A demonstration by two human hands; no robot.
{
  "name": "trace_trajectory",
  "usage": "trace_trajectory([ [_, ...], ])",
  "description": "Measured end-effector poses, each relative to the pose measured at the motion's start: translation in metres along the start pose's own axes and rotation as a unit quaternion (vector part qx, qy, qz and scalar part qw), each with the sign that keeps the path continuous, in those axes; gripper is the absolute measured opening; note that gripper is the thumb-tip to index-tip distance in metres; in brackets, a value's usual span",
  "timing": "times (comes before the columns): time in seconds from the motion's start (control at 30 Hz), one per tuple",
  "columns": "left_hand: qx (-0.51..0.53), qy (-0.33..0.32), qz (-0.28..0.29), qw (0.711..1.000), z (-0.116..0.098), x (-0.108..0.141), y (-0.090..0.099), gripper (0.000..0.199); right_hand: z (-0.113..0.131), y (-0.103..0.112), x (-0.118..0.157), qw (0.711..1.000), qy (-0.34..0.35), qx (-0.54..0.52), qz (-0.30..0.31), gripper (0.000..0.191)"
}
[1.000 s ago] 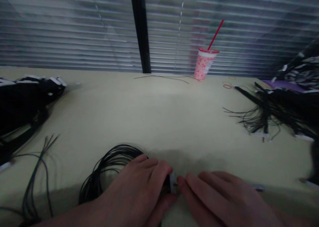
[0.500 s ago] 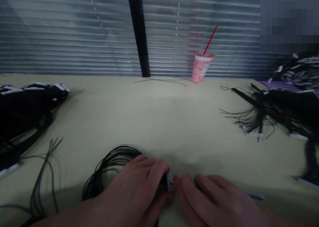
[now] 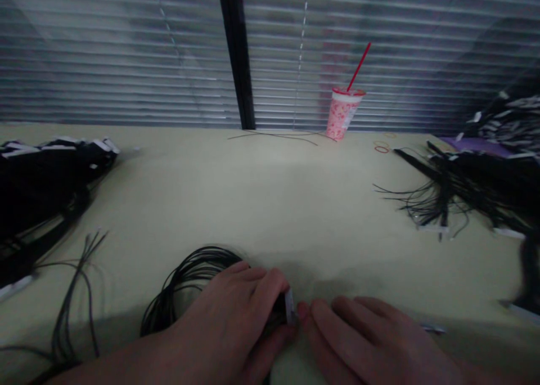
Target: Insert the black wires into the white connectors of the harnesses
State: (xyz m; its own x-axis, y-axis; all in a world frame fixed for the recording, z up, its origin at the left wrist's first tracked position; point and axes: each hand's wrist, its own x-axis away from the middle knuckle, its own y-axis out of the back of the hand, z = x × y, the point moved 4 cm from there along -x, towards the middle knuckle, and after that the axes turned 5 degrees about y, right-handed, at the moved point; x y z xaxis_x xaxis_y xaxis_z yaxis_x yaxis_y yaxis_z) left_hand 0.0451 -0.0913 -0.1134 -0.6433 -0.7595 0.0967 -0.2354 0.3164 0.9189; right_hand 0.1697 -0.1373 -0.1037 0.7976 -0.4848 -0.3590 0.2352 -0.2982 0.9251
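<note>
- Looking out across the scene, slatted window blinds fill the whole back wall, split by a black upright frame
- Running beneath them is a long, pale counter, and everything here is happening on it
- Big black cable bundles with white tags sit at both sides: one at far left, another at far right, that one fanning loose ends toward the middle and lying by a purple sheet
- Front and centre, the left hand is clenched, its grip closed around a dark cable end at the near part of the counter
- Right beside it, the right hand lies with fingers stretched out, grip released, its fingertip just touching distance from the connector
- Curling out from under the left hand, a black wire coil sits on the counter
- Off to the left, a loose spray of thin black wires trails toward the near edge
- Way at the back, a pink patterned cup stands upright against the blinds, red straw tilted, a thin stray wire just beside it
- Pinched at the left fingertips, between both hands, is a small white connector
- Tiny rubber bands lie near the cup
</note>
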Motion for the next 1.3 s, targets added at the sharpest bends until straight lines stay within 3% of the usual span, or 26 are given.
trace_trajectory([
  [0.17, 0.035, 0.012, 0.002, 0.999, 0.003, 0.002, -0.001, 0.010, -0.003, 0.000, -0.004, 0.999, -0.034, 0.001, -0.011, 0.025],
  [0.5, -0.009, -0.038, -0.015, 0.999, 0.003, 0.005, -0.002, 0.006, -0.006, 0.003, 0.002, 0.997, -0.046, -0.043, -0.045, 0.024],
  [0.63, 0.007, -0.031, -0.029, 0.999, 0.006, 0.003, -0.003, 0.007, -0.018, -0.003, 0.006, 0.977, -0.142, -0.114, -0.108, 0.018],
  [0.7, 0.035, -0.028, -0.032, 0.998, 0.007, 0.003, -0.007, 0.010, -0.023, -0.007, 0.007, 0.967, -0.198, -0.114, -0.117, 0.039],
  [0.8, 0.099, -0.002, -0.057, 0.993, 0.007, 0.005, -0.012, 0.018, -0.021, -0.012, 0.005, 0.969, -0.192, -0.123, -0.100, 0.056],
  [0.97, 0.160, 0.037, -0.083, 0.983, 0.007, 0.009, -0.017, 0.013, -0.020, -0.020, 0.003, 0.955, -0.178, -0.236, 0.004, 0.027],
  [1.13, 0.150, -0.005, -0.084, 0.985, 0.005, 0.008, -0.017, 0.012, -0.024, -0.019, 0.002, 0.928, -0.223, -0.297, 0.034, 0.018],
  [1.3, 0.155, 0.030, -0.081, 0.984, 0.007, 0.007, -0.018, 0.010, -0.026, -0.018, -0.001, 0.913, -0.239, -0.330, 0.036, 0.015],
])
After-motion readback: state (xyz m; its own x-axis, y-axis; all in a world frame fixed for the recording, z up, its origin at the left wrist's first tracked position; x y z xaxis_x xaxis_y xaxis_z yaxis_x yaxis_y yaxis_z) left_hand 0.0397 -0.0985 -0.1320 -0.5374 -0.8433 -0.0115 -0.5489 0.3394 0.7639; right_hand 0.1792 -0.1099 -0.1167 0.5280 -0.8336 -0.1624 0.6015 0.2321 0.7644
